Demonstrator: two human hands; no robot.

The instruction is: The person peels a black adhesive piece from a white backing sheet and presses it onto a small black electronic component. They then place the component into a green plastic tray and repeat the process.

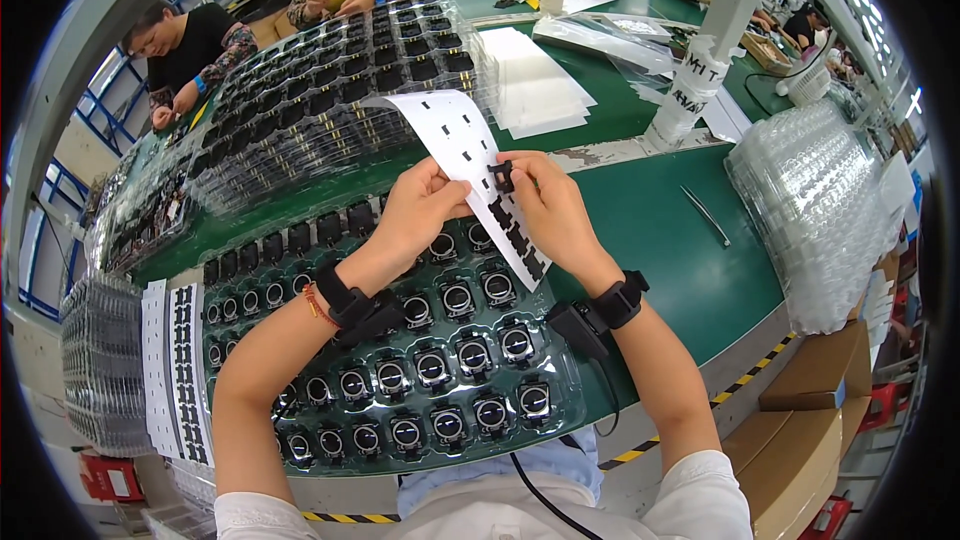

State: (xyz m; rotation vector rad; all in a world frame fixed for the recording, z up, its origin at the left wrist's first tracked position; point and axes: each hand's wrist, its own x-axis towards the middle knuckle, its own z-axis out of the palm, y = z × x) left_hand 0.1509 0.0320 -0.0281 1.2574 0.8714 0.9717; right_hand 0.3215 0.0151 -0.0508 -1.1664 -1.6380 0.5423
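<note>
The sheet (456, 143) is pinched by the left hand (422, 208), a black piece (502, 177) by the right hand (545, 202). The sheet seems partly used: stickers (514, 232) are left sparse above the right hand, dense below. Ringed units (432, 368) are spread beneath both hands.

Sticker sheet (476, 165): smooth white paper by the look, and those black stickers (510, 225) sit dead matt! | Tray (566, 380): clear plastic, glossy, flashing highlights! | Tabletop (650, 230): smooth green, softly shiny | Tweezers (705, 215): bright metal | Bubble wrap (805, 210): clear plastic, bumpy, glittering! | Carton (780, 465): matt brown cardboard | Sleeve (700, 500): white cloth, softly creased
</note>
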